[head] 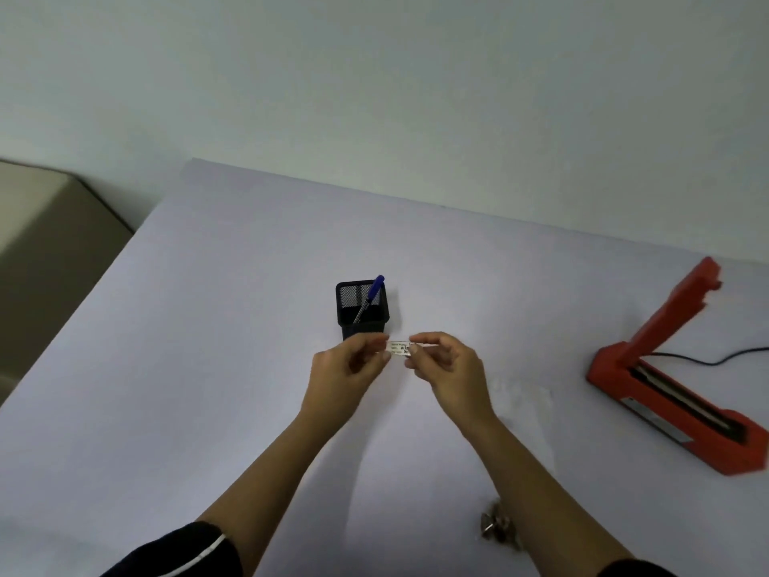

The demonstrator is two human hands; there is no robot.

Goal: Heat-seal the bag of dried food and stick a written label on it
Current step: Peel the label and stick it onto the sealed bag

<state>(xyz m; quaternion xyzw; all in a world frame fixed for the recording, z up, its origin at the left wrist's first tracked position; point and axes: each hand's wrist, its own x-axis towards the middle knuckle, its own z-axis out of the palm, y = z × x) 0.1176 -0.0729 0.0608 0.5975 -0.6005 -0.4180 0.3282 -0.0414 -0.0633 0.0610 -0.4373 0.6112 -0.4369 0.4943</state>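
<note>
Table (208,368): broad, flat, pale lilac-white surface with a smooth matte finish; its far edge meets a plain light wall.
Heat sealer (674,393): red-orange, long and boxy, on the table at the right, well apart from the hands. Its arm is raised at a steep angle from the hinged far end, baring a dark narrow strip along the base. A thin black cable runs from it off the right edge.
Bag (522,414): clear, thin plastic, nearly the colour of the table, lying flat just right of the right forearm. Brownish dried pieces and a glint of plastic show at its near end beside the forearm; how much is inside cannot be told.
Pen holder (363,312): black wire mesh, square and upright, standing just beyond the hands. It holds one pen.
Pen (370,299): blue cap, leaning to the holder's right corner, the cap poking above the rim.
Left hand (345,372): lifted above the table, thumb and forefinger pinched on the left end of the label; dark sleeve with a white stripe at the elbow.
Right hand (447,364): same height, fingertips pinched on the label's right end.
Label (398,348): small white rectangular strip with dark writing, too blurred to read, held level between both hands, in front of the holder.
</note>
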